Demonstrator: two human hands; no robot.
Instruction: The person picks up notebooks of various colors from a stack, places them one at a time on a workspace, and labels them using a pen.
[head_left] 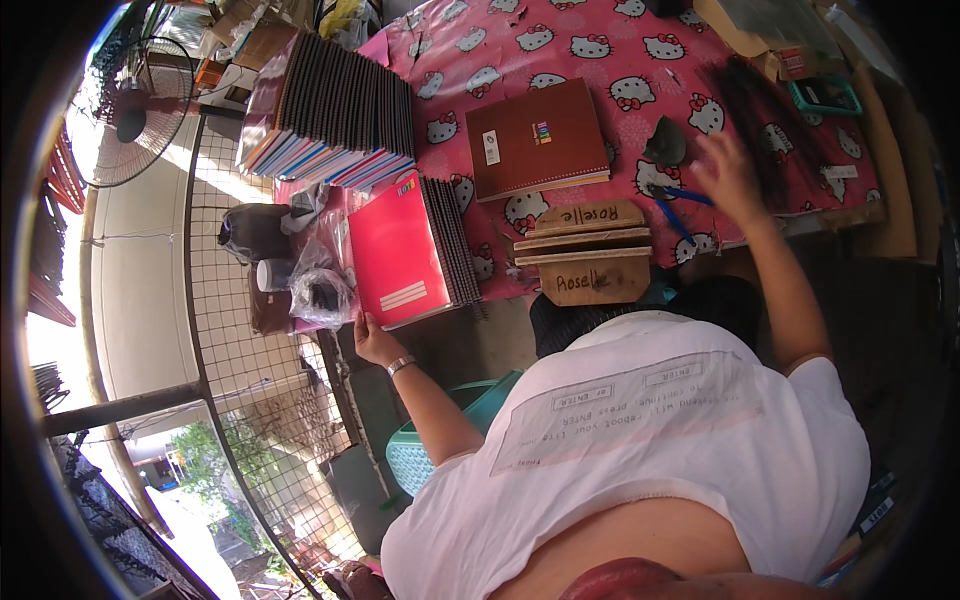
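Observation:
My left hand is at the near left corner of a red notebook, its fingers closed on the edge. That notebook tops a stack with black spiral bindings along its right side. Over the right part of the table, my right hand is raised with fingers apart and nothing in it. Just left of it lie blue-handled pliers and a dark green scrap. Beyond the hand is a blurred bundle of thin dark strands. A brown spiral notebook lies flat in the middle.
A tall stack of spiral notebooks stands at the far left of the pink patterned tablecloth. A slotted wooden stand is at the near edge. A teal basket sits below, a fan at left, a phone in a teal case at far right.

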